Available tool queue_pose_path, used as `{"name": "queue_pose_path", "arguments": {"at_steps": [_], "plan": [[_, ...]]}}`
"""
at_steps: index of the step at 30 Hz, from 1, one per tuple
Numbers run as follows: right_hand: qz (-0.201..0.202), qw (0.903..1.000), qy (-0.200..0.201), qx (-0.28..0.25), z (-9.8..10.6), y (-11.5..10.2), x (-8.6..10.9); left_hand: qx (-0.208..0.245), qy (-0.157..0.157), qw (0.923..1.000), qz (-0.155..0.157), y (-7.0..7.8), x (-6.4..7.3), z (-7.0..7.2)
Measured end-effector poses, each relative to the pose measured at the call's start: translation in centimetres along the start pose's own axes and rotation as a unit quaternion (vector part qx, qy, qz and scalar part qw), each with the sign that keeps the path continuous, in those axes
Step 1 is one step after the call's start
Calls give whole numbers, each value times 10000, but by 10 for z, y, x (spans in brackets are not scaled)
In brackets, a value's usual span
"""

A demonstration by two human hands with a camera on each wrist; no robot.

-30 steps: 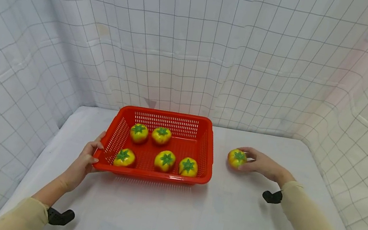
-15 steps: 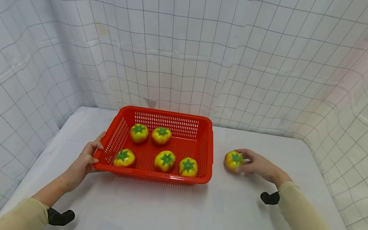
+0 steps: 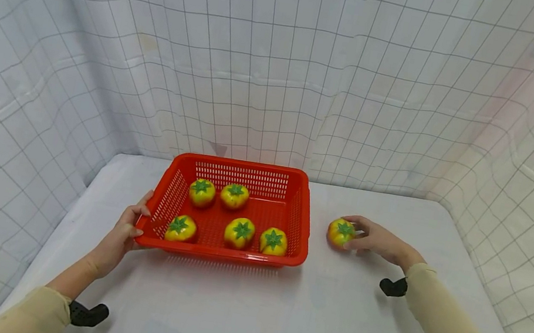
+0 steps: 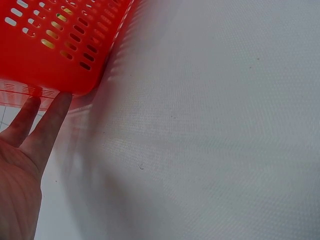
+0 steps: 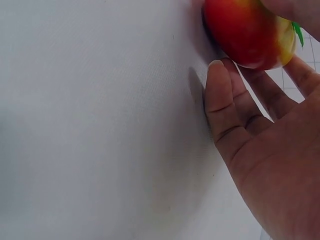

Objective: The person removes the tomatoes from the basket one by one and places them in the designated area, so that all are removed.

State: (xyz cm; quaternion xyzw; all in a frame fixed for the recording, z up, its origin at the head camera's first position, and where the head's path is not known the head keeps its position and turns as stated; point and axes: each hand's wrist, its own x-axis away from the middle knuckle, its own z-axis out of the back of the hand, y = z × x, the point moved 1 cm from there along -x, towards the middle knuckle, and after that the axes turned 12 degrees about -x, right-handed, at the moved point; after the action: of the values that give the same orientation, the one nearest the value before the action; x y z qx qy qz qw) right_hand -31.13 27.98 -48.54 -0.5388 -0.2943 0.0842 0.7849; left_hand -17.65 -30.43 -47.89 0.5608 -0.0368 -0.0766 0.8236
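Right hand [image 3: 378, 241], right of centre, pinches fruit [image 3: 340, 233] — likely light, slick, best held by sides — left hand [image 3: 118, 235] grips basket [image 3: 305, 239]

Bright, diffuse light filled the head view, leaving soft shadows on the table [image 3: 219, 313] and a glint on the red basket [image 3: 209, 251]; wrist views looked greyer.
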Motion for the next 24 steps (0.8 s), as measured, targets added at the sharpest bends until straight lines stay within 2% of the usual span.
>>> {"name": "queue_pose_path", "arguments": {"at_steps": [24], "plan": [[5, 10000, -68, -10, -1, -1, 4, 25, 11, 10000, 96, 3, 0, -1]]}}
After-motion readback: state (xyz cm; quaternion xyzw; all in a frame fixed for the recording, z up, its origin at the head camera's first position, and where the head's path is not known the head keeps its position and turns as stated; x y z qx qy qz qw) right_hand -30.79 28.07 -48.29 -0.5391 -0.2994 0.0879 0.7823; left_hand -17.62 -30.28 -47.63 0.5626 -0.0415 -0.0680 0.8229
